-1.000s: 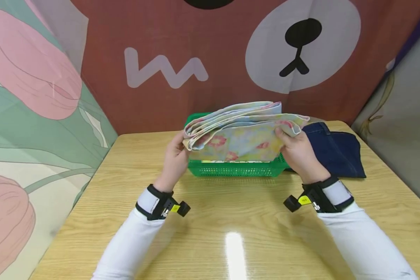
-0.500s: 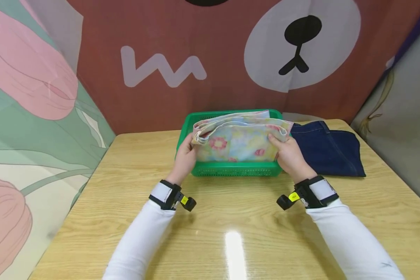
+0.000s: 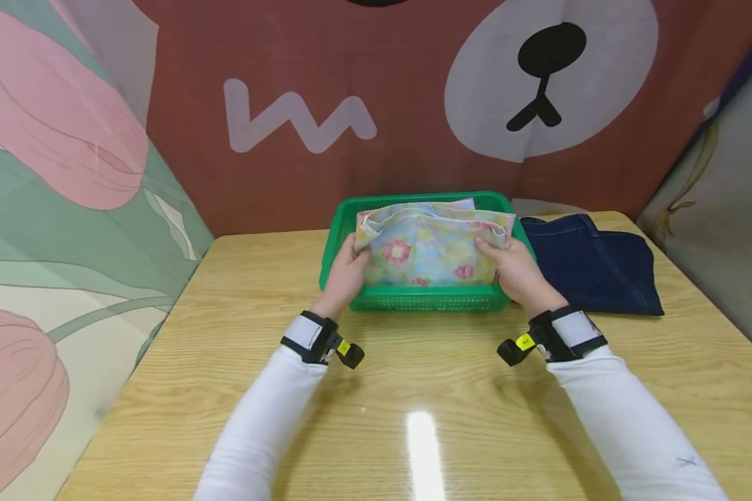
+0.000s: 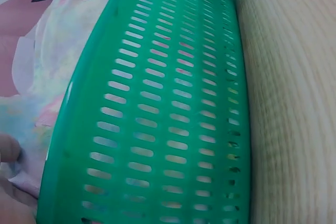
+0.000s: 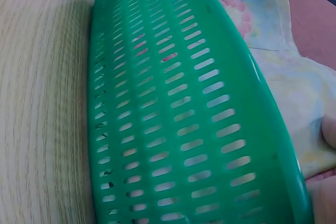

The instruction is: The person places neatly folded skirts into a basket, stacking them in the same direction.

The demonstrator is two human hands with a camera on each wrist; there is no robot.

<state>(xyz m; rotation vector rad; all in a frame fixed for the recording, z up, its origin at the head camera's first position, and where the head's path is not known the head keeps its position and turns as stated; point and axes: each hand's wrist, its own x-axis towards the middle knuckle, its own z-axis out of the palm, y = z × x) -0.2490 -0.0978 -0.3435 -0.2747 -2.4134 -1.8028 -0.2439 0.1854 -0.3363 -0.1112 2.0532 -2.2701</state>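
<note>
A folded floral cloth (image 3: 429, 250) in pale blue, yellow and pink stands partly inside a green perforated plastic basket (image 3: 429, 302). My left hand (image 3: 346, 273) grips the cloth's left end, thumb on the near face. At the other end my right hand (image 3: 519, 270) pinches it, the thumb lying across the front layer. Both hands reach over the basket's rim, and the cloth's lower edge drops behind the front wall. In the left wrist view the basket wall (image 4: 157, 108) fills the middle, with the floral fabric (image 4: 58, 51) rising behind it.
Dark blue folded jeans (image 3: 592, 268) lie on the table right of the basket, close against it. The wooden table (image 3: 401, 417) stretches toward me. A brown curtain with a bear print (image 3: 301, 181) hangs directly behind the basket.
Both hands have lowered the folded cloth from above the basket down into it, moving slightly closer together. More of the basket's back rim shows now. The jeans stay in place.
</note>
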